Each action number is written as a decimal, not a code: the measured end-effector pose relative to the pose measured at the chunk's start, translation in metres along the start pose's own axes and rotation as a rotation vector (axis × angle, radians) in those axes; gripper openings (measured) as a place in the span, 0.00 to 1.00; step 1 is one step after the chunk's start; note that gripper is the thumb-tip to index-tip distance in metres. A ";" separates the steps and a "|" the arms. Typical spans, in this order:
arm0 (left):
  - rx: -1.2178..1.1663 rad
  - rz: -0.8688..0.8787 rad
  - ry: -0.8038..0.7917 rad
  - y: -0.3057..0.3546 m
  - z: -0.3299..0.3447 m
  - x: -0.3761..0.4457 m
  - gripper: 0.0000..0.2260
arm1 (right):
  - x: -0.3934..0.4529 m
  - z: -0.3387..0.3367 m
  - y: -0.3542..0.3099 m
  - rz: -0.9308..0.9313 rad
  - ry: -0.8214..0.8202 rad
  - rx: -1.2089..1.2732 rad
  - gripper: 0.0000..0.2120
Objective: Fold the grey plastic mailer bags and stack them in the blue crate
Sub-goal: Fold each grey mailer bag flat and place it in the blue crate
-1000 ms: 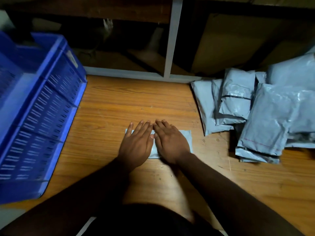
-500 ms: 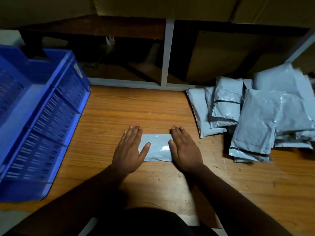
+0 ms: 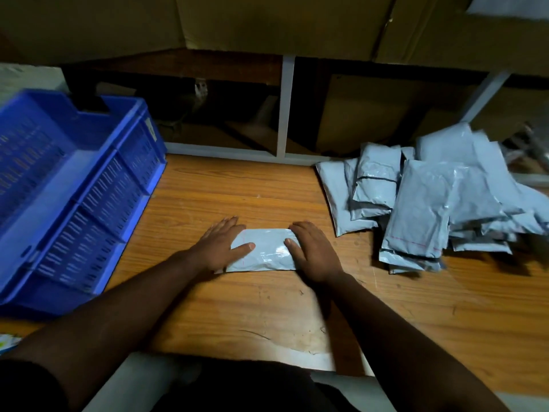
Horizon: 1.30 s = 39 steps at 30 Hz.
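A folded grey mailer bag (image 3: 263, 249) lies flat on the wooden tabletop (image 3: 237, 191), directly in front of me, at the centre of the work area. My left hand (image 3: 219, 248) rests flat on the bag's left end, grip spread, fingers straight and the thumb lying across the plastic. My right hand (image 3: 313, 251) rests flat on the bag's right end, grip likewise spread, thumb on the plastic; neither hand pinches or curls round the bag. The blue crate (image 3: 98, 200), with slotted walls, stands on the tabletop to my left, well apart from the bag; its contents cannot be determined. A loose pile of grey mailer bags (image 3: 424, 200) lies on the tabletop to my right, near the right hand but not touching it. White shelf uprights (image 3: 286, 108) and cardboard boxes (image 3: 297, 22) stand behind the tabletop.
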<state>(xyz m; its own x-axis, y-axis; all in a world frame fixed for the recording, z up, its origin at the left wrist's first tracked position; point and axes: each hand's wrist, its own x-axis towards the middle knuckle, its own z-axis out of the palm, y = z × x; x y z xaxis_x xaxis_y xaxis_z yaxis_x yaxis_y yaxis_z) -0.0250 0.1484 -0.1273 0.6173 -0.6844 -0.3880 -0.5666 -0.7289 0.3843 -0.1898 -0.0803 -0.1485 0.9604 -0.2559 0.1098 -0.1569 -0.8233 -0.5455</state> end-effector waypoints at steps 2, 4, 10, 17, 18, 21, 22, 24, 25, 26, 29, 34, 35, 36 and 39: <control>-0.123 -0.015 -0.002 0.001 -0.013 -0.007 0.39 | 0.002 -0.008 -0.005 -0.032 -0.020 -0.006 0.25; -0.251 -0.024 0.043 0.005 -0.025 -0.013 0.25 | 0.010 -0.019 -0.005 -0.093 -0.087 -0.003 0.27; -0.362 0.007 0.105 0.001 -0.057 -0.060 0.15 | 0.051 -0.065 -0.028 -0.203 -0.369 0.065 0.19; -0.237 0.122 0.653 -0.004 -0.132 -0.151 0.13 | 0.104 -0.107 -0.125 -0.502 -0.088 0.079 0.14; -0.206 0.136 0.725 -0.006 -0.148 -0.164 0.12 | 0.114 -0.112 -0.145 -0.546 -0.041 0.082 0.15; -0.131 0.131 0.884 -0.033 -0.192 -0.197 0.12 | 0.152 -0.116 -0.212 -0.721 0.081 0.092 0.15; -0.126 0.113 0.933 -0.047 -0.206 -0.205 0.12 | 0.169 -0.113 -0.234 -0.779 0.117 0.089 0.15; -0.120 0.076 1.011 -0.076 -0.229 -0.216 0.12 | 0.200 -0.104 -0.275 -0.859 0.182 0.050 0.16; -0.110 0.055 1.041 -0.094 -0.241 -0.220 0.13 | 0.217 -0.096 -0.296 -0.880 0.214 0.014 0.17; -0.099 0.031 1.056 -0.115 -0.251 -0.223 0.13 | 0.234 -0.086 -0.318 -0.890 0.236 -0.029 0.17; -0.029 -0.055 1.034 -0.180 -0.275 -0.221 0.15 | 0.285 -0.048 -0.375 -0.913 0.219 -0.173 0.19; -0.185 -0.312 0.817 -0.275 -0.279 -0.190 0.17 | 0.357 0.046 -0.431 -0.887 0.073 -0.402 0.18; -0.228 -0.359 0.750 -0.290 -0.275 -0.180 0.15 | 0.368 0.066 -0.437 -0.855 0.067 -0.439 0.17; -0.243 -0.397 0.682 -0.305 -0.271 -0.169 0.13 | 0.377 0.086 -0.441 -0.827 0.072 -0.482 0.15; -0.190 -0.497 0.541 -0.339 -0.257 -0.140 0.09 | 0.398 0.138 -0.455 -0.786 0.118 -0.561 0.09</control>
<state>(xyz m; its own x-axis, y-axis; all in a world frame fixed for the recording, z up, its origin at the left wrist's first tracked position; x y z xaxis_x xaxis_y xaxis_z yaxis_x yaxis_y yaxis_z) 0.2214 0.4957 0.0116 0.9849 -0.1361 -0.1071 -0.0779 -0.9004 0.4280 0.2956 0.2626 0.0288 0.8137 0.4460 0.3729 0.4031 -0.8950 0.1910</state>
